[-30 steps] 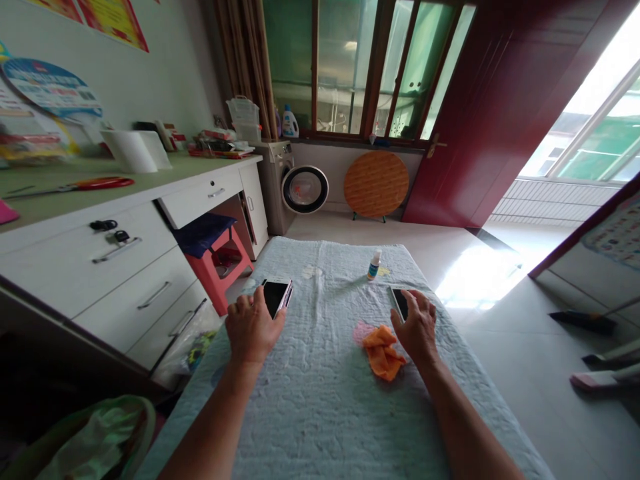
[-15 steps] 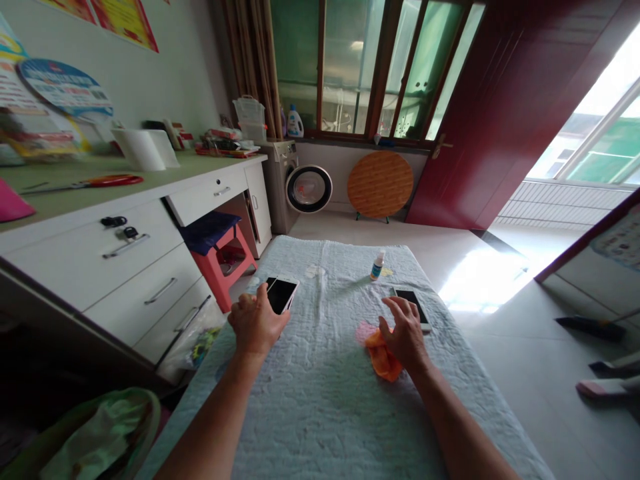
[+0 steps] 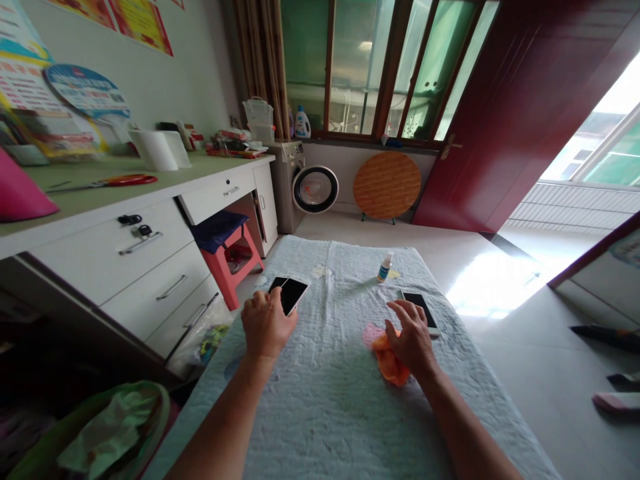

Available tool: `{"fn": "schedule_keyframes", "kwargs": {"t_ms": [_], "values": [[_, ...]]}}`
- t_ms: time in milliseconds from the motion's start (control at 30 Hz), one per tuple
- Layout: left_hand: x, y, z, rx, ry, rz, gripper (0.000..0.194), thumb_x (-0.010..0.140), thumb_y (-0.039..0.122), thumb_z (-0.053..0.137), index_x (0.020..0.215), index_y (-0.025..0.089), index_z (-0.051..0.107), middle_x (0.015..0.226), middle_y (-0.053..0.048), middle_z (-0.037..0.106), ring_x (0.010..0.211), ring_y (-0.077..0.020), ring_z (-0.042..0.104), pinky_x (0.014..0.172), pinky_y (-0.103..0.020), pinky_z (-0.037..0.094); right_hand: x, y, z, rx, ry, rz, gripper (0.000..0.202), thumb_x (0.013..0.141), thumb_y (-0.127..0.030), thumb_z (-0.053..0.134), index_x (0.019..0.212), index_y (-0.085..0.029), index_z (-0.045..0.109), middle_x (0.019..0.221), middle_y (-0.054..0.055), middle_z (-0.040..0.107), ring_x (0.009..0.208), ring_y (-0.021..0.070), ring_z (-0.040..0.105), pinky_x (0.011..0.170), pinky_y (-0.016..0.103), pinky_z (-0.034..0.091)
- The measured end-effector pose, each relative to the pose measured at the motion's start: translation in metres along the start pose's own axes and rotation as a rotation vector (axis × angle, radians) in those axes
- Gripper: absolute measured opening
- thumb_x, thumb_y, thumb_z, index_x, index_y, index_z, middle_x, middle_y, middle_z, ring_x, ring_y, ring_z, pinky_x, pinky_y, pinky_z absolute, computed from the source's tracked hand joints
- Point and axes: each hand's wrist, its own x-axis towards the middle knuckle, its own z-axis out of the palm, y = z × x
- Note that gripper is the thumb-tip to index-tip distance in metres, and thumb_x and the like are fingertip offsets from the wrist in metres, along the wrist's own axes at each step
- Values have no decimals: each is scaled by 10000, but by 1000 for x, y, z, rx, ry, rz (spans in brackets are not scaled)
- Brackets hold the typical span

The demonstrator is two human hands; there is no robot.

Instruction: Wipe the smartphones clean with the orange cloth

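My left hand (image 3: 269,325) is at the left side of the blanket, its thumb and fingers closed on the near edge of a white-framed smartphone (image 3: 294,293) with a dark screen. Another dark phone surface (image 3: 279,284) shows just behind it, partly covered. My right hand (image 3: 411,335) hovers with bent fingers apart, holding nothing I can see. Below and beside it lies a crumpled orange cloth (image 3: 393,365), with a pink patch (image 3: 373,333) at its far end. A second white smartphone (image 3: 421,312) lies partly behind my right fingers. A small spray bottle (image 3: 385,268) stands upright farther back.
A light blue quilted blanket (image 3: 320,413) covers the surface before me. To the left are a white drawer desk (image 3: 145,280), a pink stool (image 3: 233,267) and a green basket (image 3: 163,407). A washing machine (image 3: 287,183) with its door open and a round wooden tabletop (image 3: 387,185) stand behind.
The whole view has shifted slightly, so the scene sits farther right. The left hand stays at the phone and the right hand stays over the orange cloth, with little other movement.
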Motion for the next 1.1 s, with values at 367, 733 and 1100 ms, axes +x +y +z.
{"fn": "schedule_keyframes", "kwargs": {"t_ms": [367, 733, 1100], "values": [[-5, 3, -4, -15, 69, 103, 492, 862, 457, 547, 1214, 114, 569, 1066, -149, 644, 972, -331, 585, 859, -411, 420, 33, -108, 10, 666, -649, 212, 311, 848, -283, 546, 1136, -186, 612, 956, 53, 663, 755, 145, 586, 678, 278, 470], [-2, 0, 0, -51, 104, 94, 341, 927, 205, 411, 1210, 128, 586, 1063, -114, 696, 927, -291, 626, 831, -386, 434, 71, -171, 86, 1257, -537, 966, 119, 848, -255, 578, 826, -155, 518, 677, -18, 571, 500, 69, 524, 436, 176, 389], [-7, 9, 7, -347, 164, 263, 345, 942, 236, 425, 1243, 127, 551, 1149, -140, 660, 1057, -297, 597, 930, -441, 446, 70, -151, 73, 1416, -486, 905, 195, 732, -258, 676, 710, -163, 507, 529, -45, 538, 444, 75, 505, 467, 202, 420]]}}
